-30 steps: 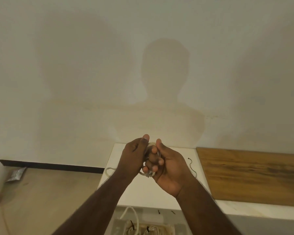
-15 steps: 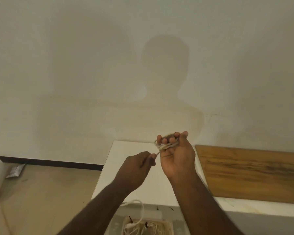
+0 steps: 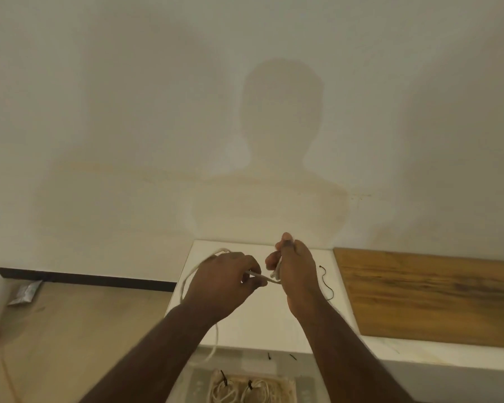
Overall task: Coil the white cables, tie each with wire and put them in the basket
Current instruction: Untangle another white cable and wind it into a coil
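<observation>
Mostly wall [image 3: 128, 112] fills your frame, with your own shadow dead centre on it. Below, the white table [image 3: 259, 315] runs from lower centre off the right edge, a wooden board [image 3: 428, 298] lying flat on its right part; the board's right end is cut off by the frame. Floor [image 3: 85, 321] takes the lower left, open out to the dark skirting. At the far left edge sits some pale packaging, blurred and half out of view; you cannot tell what it is.

The basket [image 3: 287, 385] is cropped by the bottom edge, and your forearms cover its sides. Two tied coils [image 3: 239, 392] show inside, each with a dark tie.

Your left hand [image 3: 224, 283] is curled round the white cable [image 3: 258, 275], pinching a short taut run of it. Slack loops out behind that hand toward the upper left, then drops past the table's front edge. Your right hand [image 3: 296, 274] is closed on the gathered turns; the bundle is mostly hidden in the fist. Both hands hover close together above the table.

A black wire [image 3: 328, 283] lies loose on the table just right of your right wrist.
</observation>
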